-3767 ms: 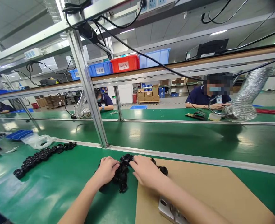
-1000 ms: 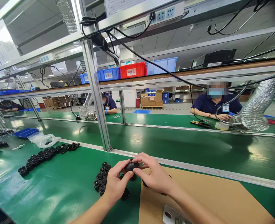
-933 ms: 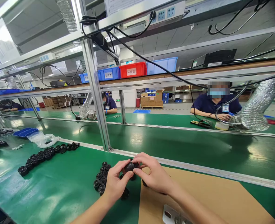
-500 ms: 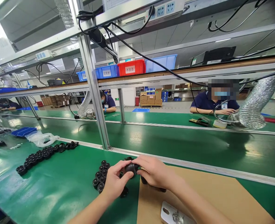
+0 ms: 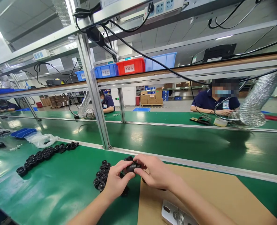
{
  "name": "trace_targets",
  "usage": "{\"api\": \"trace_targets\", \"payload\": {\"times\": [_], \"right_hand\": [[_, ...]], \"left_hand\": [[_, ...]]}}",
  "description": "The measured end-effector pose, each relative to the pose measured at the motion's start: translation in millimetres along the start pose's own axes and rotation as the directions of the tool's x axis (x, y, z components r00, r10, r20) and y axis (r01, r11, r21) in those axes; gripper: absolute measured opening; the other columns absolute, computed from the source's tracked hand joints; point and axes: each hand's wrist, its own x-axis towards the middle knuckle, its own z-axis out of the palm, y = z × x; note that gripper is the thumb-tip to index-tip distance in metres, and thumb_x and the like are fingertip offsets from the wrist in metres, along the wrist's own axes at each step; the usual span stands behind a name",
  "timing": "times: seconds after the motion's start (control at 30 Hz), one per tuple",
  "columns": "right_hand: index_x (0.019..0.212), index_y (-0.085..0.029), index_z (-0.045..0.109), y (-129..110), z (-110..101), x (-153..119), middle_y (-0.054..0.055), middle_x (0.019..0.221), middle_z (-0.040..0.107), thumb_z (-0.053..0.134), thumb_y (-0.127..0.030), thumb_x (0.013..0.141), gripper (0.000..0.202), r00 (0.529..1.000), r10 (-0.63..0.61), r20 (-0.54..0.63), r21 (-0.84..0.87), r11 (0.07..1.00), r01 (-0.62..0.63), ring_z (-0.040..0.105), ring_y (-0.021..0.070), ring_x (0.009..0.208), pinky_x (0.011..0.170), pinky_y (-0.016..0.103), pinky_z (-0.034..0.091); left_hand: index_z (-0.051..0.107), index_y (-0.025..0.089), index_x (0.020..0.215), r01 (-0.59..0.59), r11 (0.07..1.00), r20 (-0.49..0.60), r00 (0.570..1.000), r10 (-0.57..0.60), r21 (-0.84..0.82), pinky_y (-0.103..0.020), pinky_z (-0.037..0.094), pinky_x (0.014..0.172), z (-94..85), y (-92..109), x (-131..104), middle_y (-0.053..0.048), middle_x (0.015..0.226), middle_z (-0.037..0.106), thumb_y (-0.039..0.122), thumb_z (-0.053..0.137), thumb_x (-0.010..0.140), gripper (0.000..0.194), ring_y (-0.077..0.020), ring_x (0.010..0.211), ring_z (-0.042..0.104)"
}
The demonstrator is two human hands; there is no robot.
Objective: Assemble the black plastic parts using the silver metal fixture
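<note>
A black rounded plastic part [image 5: 130, 168] is held between my two hands, above the left edge of a brown cardboard sheet [image 5: 190, 184]. My left hand [image 5: 116, 179] grips its left side with thumb and fingers. On its right side, my right hand [image 5: 152, 171] pinches it with thumb and curled fingers. Just left of my left hand stands a cluster of round black parts [image 5: 101, 175] on the green mat. More dark parts lie partly hidden under and behind my hands. A silver metal block [image 5: 166, 212] rests on the cardboard below my right forearm.
A long row of black round parts [image 5: 38, 157] lies on the left of the green mat [image 5: 70, 184], near a clear plastic bag [image 5: 42, 139] and a blue tray [image 5: 23, 132]. A metal post [image 5: 94, 90] rises behind. Co-workers sit across the conveyor, one at right [image 5: 205, 100].
My right fingers have shifted on the black part, with the thumb now up against it. The part looks slightly turned. My left hand has hardly moved.
</note>
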Motion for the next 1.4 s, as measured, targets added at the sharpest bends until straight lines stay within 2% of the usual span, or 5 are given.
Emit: {"api": "trace_targets", "payload": {"times": [0.4, 0.6, 1.0, 1.2, 1.4], "right_hand": [[0.071, -0.021, 0.062, 1, 9, 1, 0.005, 0.069, 0.066, 0.037, -0.046, 0.11, 0.053, 0.981, 0.192, 0.027, -0.252, 0.951, -0.18, 0.055, 0.0195, 0.062, 0.062, 0.033, 0.028], [0.141, -0.027, 0.055, 9, -3, 0, 0.008, 0.128, 0.067, 0.044, -0.021, 0.104, 0.039, 0.992, -0.124, 0.03, -0.129, 0.983, 0.127, 0.065, 0.0231, 0.105, 0.084, 0.033, 0.047], [0.136, -0.025, 0.059, 21, 2, 0, 0.009, 0.124, 0.068, 0.052, -0.011, 0.097, 0.041, 0.974, -0.206, 0.089, -0.104, 0.971, 0.215, 0.065, 0.0235, 0.105, 0.086, 0.034, 0.051], [0.117, -0.022, 0.069, 13, 16, 5, 0.004, 0.094, 0.074, 0.066, -0.026, 0.094, 0.024, 0.993, 0.116, 0.011, 0.163, 0.98, -0.116, 0.066, 0.0196, 0.083, 0.072, 0.029, 0.049], [0.092, -0.015, 0.067, 10, 34, 15, 0.004, 0.075, 0.068, 0.059, -0.057, 0.093, 0.043, 0.864, 0.467, 0.19, 0.609, 0.634, -0.477, 0.056, 0.013, 0.054, 0.05, 0.025, 0.042]], "left_hand": [[0.078, 0.024, 0.119, 0.041, 0.999, -0.001, 0.999, -0.041, 0.014, -0.033, 0.059, 0.086, -3.5, -2, 2, -0.006, 0.106, 0.078, 0.021, 0.078, 0.086, 0.032, -0.0231, 0.094, 0.072], [0.077, 0.021, 0.123, 0.162, 0.978, -0.029, 0.985, -0.168, -0.13, -0.034, 0.062, 0.089, -6.1, -6, 5, -0.008, 0.116, 0.079, 0.028, 0.074, 0.09, 0.034, -0.0256, 0.102, 0.074], [0.076, 0.015, 0.126, 0.255, 0.929, -0.015, 0.963, -0.269, -0.268, -0.041, 0.066, 0.092, 0.7, -8, 3, -0.014, 0.122, 0.078, 0.034, 0.081, 0.084, 0.046, -0.0319, 0.109, 0.076], [0.075, 0.027, 0.128, -0.017, 1.0, -0.07, 0.997, 0.017, 0.008, -0.037, 0.065, 0.091, -2.0, -10, 1, -0.006, 0.118, 0.08, 0.019, 0.081, 0.087, 0.043, -0.0256, 0.103, 0.076], [0.058, 0.037, 0.147, -0.415, 0.832, 0.014, 0.897, 0.441, 0.368, -0.037, 0.062, 0.096, -7.6, -8, 5, -0.003, 0.127, 0.076, 0.007, 0.071, 0.094, 0.062, -0.0224, 0.11, 0.073]]}}
